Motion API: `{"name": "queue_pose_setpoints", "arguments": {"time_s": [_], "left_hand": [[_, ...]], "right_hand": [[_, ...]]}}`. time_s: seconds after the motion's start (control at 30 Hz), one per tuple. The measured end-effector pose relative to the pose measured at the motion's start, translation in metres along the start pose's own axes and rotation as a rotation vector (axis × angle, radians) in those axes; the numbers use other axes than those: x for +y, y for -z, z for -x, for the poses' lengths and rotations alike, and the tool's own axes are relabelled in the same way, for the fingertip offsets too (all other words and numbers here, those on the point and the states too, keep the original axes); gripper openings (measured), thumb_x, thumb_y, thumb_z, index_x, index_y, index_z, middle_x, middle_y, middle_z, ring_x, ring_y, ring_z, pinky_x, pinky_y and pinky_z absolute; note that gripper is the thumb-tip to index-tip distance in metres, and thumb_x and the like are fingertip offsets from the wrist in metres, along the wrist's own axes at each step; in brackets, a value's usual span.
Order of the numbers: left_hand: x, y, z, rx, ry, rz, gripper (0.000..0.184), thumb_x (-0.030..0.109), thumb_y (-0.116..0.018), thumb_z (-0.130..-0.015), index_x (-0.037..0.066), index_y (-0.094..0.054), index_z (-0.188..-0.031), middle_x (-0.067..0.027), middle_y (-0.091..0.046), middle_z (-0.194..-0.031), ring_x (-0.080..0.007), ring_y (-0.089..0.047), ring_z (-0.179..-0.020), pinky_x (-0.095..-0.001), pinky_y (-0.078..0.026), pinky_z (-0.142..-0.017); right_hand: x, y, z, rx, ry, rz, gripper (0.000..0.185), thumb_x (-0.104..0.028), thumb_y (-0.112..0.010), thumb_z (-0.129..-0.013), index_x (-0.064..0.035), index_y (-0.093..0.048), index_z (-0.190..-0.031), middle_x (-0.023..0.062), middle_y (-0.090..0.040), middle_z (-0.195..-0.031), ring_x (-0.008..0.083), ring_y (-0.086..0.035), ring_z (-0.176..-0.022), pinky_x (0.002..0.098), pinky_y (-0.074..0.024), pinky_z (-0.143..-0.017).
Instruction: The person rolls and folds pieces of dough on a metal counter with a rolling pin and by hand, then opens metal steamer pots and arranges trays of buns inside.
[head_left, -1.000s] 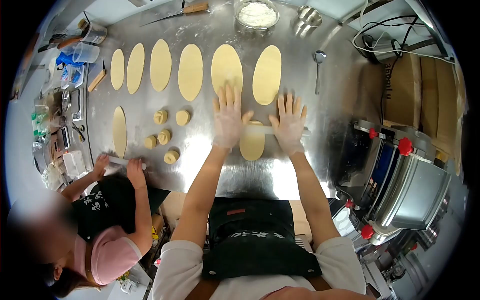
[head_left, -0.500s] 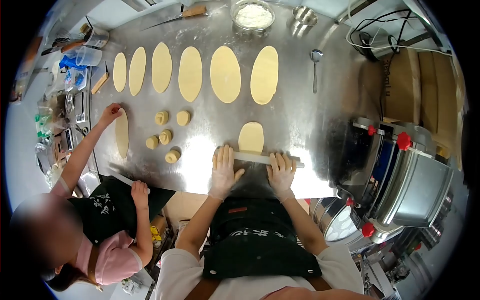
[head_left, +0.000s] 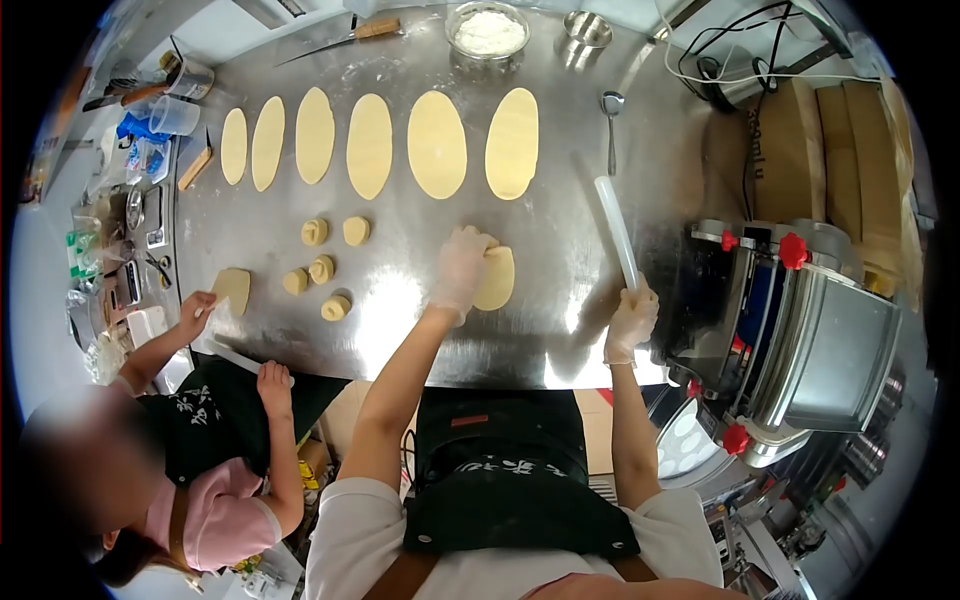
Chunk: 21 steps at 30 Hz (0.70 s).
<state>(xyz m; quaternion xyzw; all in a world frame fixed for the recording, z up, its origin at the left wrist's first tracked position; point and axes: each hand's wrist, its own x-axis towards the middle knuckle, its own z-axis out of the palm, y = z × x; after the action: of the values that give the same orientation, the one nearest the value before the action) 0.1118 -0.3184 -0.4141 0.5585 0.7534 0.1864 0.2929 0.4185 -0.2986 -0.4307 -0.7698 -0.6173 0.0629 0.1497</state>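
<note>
My gloved left hand (head_left: 462,270) is at the upper left edge of a small flattened dough piece (head_left: 497,282), with its fingers curled onto that edge. My gloved right hand (head_left: 632,318) grips one end of a white rolling pin (head_left: 616,230), which is tilted up and away from the dough. Farther back, several long oval dough sheets (head_left: 437,145) lie in a row. Left of my hands are several small rolled dough pieces (head_left: 321,269).
At the left, a co-worker's hand (head_left: 198,312) touches a dough sheet (head_left: 233,290); their other hand holds a rolling pin (head_left: 240,360). A flour bowl (head_left: 488,33), metal cup (head_left: 587,30), knife (head_left: 370,30) and spoon (head_left: 612,130) are on the steel table. A machine (head_left: 820,340) stands right.
My right hand has swung the rolling pin off the dough to the right. My left hand has left the pin and reached the dough's edge. The co-worker's dough sheet looks shorter and wider.
</note>
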Motion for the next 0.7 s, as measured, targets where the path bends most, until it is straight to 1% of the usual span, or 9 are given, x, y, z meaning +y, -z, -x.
{"name": "queue_pose_setpoints", "arguments": {"time_s": [0.07,0.17,0.27,0.37,0.43,0.5,0.53,0.63,0.7], "left_hand": [[-0.002,0.004,0.022,0.027,-0.024,0.168,0.021,0.006,-0.066,-0.082,0.009,-0.073,-0.102,-0.0129,-0.067,-0.107,-0.0317,-0.063,-0.098,-0.0363,-0.052,-0.083],[0.036,0.049,0.054,-0.011,0.142,0.425,0.021,0.008,-0.068,-0.08,0.007,-0.072,-0.101,-0.013,-0.066,-0.113,-0.0304,-0.062,-0.107,-0.036,-0.052,-0.09],[0.061,0.072,0.088,0.15,-0.167,0.367,0.029,0.007,-0.075,-0.076,0.007,-0.071,-0.104,-0.01,-0.066,-0.116,-0.0291,-0.062,-0.111,-0.0341,-0.053,-0.091],[0.033,0.025,0.123,0.178,-0.413,0.002,0.038,0.007,-0.078,-0.073,0.008,-0.069,-0.11,-0.0106,-0.064,-0.122,-0.0283,-0.061,-0.115,-0.0339,-0.054,-0.09],[0.018,0.001,0.13,0.01,-0.413,-0.095,0.05,0.019,-0.079,-0.076,0.008,-0.063,-0.122,-0.0168,-0.055,-0.138,-0.0312,-0.052,-0.129,-0.0404,-0.045,-0.105],[0.013,-0.018,0.141,-0.114,-0.327,-0.211,0.054,0.02,-0.079,-0.077,0.006,-0.061,-0.125,-0.0206,-0.05,-0.143,-0.0351,-0.047,-0.135,-0.0461,-0.038,-0.113],[0.009,-0.028,0.142,-0.198,-0.291,-0.155,0.068,0.025,-0.075,-0.082,0.002,-0.047,-0.141,-0.0236,-0.037,-0.152,-0.0385,-0.035,-0.142,-0.0505,-0.024,-0.119],[0.0,-0.028,0.148,-0.155,-0.14,0.059,0.077,0.021,-0.071,-0.085,-0.003,-0.035,-0.148,-0.0243,-0.037,-0.152,-0.0408,-0.034,-0.142,-0.0521,-0.027,-0.117],[-0.006,-0.013,0.155,0.274,-0.128,0.195,0.073,0.013,-0.067,-0.087,-0.004,-0.033,-0.148,-0.0281,-0.036,-0.151,-0.0461,-0.032,-0.142,-0.0541,-0.025,-0.117]], "right_hand": [[0.001,0.003,0.001,-0.01,-0.023,-0.041,0.042,-0.014,-0.074,-0.083,-0.019,-0.067,-0.124,0.0086,-0.066,-0.11,0.0291,-0.063,-0.097,0.0403,-0.0525,-0.081],[0.004,0.007,0.011,-0.04,-0.061,-0.095,0.042,-0.011,-0.073,-0.083,-0.0172,-0.067,-0.124,0.0107,-0.066,-0.11,0.0307,-0.064,-0.097,0.0406,-0.0524,-0.082],[0.004,0.011,0.014,-0.091,-0.096,-0.196,0.044,-0.008,-0.073,-0.082,-0.0153,-0.067,-0.125,0.0132,-0.065,-0.11,0.032,-0.064,-0.095,0.041,-0.0522,-0.082],[0.0,0.016,0.014,-0.105,-0.069,-0.257,0.043,-0.005,-0.071,-0.083,-0.0127,-0.066,-0.125,0.0149,-0.064,-0.109,0.032,-0.064,-0.096,0.0401,-0.0513,-0.084],[0.0,0.017,0.015,-0.131,-0.025,-0.303,0.043,-0.004,-0.069,-0.084,-0.0103,-0.066,-0.126,0.0151,-0.063,-0.112,0.0308,-0.063,-0.098,0.0379,-0.0498,-0.088],[-0.007,0.024,0.018,-0.172,0.082,-0.32,0.044,-0.004,-0.072,-0.079,-0.0123,-0.068,-0.123,0.0165,-0.065,-0.108,0.0322,-0.063,-0.094,0.0401,-0.0512,-0.084],[-0.012,0.028,0.021,-0.193,0.137,-0.328,0.045,-0.004,-0.074,-0.077,-0.0132,-0.069,-0.121,0.0173,-0.066,-0.105,0.0329,-0.063,-0.092,0.0412,-0.052,-0.082],[-0.026,0.032,0.028,-0.187,0.505,-0.244,0.047,-0.003,-0.075,-0.073,-0.0145,-0.07,-0.118,0.0142,-0.066,-0.103,0.0329,-0.063,-0.093,0.0433,-0.051,-0.082],[-0.036,0.03,0.033,-0.335,0.691,-0.196,0.046,-0.008,-0.072,-0.075,-0.0153,-0.067,-0.121,0.0084,-0.066,-0.103,0.032,-0.062,-0.097,0.0439,-0.0498,-0.083]]}}
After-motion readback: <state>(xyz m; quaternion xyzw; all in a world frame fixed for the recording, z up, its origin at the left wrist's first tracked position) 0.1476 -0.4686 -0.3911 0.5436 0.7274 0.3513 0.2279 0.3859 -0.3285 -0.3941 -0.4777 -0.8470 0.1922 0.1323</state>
